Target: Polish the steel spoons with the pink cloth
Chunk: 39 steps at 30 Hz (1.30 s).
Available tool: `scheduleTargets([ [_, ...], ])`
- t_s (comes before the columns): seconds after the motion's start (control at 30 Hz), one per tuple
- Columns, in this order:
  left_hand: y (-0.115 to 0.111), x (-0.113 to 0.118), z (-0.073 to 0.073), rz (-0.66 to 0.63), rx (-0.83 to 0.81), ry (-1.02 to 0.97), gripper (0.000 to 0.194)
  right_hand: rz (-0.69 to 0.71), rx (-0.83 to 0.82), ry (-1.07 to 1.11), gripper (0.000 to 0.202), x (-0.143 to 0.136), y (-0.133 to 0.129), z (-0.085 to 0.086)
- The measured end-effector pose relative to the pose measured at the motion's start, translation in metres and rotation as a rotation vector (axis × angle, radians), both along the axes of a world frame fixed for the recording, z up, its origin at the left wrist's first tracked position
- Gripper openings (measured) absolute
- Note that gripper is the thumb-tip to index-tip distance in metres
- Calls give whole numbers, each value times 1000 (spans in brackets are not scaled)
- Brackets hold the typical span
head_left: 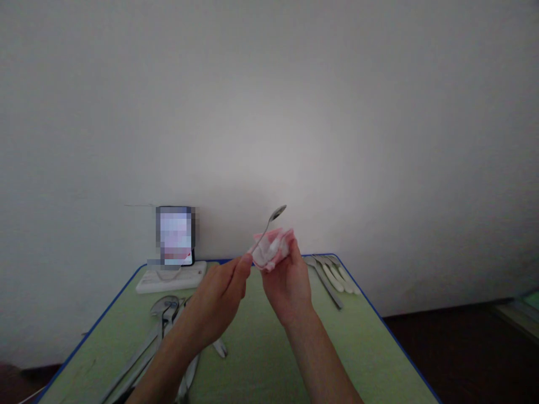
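My left hand [225, 294] is closed around the handle of a metal spoon [277, 213], whose bowl points up and to the right. In my right hand [290, 280] lies a crumpled pink and white cloth [273, 247], gripped between thumb and fingers. The spoon's thin neck passes just in front of the cloth; whether the two touch, I cannot tell. Both hands are raised over the green table, close together. The lower end of the spoon handle is hidden inside my left hand.
Several large metal utensils [143, 350] lie on the green table [252, 359] at the left, partly behind my left forearm. Several spoons or forks [334, 276], some with cream handles, lie at the right. A phone [176, 235] stands on a white base [172, 279] by the wall.
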<state>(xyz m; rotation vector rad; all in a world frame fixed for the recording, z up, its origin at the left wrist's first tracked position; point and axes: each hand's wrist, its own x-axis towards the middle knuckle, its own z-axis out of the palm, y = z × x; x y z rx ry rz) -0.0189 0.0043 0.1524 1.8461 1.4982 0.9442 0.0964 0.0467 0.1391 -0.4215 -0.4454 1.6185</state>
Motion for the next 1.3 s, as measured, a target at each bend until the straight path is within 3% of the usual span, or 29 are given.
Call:
scheduleTargets([
  [0.27, 0, 3, -3, -161, -26, 63, 42, -71, 2, 5, 14, -2, -4, 4],
  [0.5, -2, 2, 1, -221, 0, 252, 38, -139, 1, -62, 17, -2, 0, -4],
  [0.83, -11, -3, 14, -209, -38, 246, 42, -270, 49, -501, 27, 15, 3, -4],
  [1.1, -13, -25, 19, -198, -134, 223, 42, -336, 319, -915, 26, 44, 8, 0],
  [1.3, -6, -26, 15, -100, -21, 192, 36, -313, 405, -1041, 24, 47, 2, 8],
])
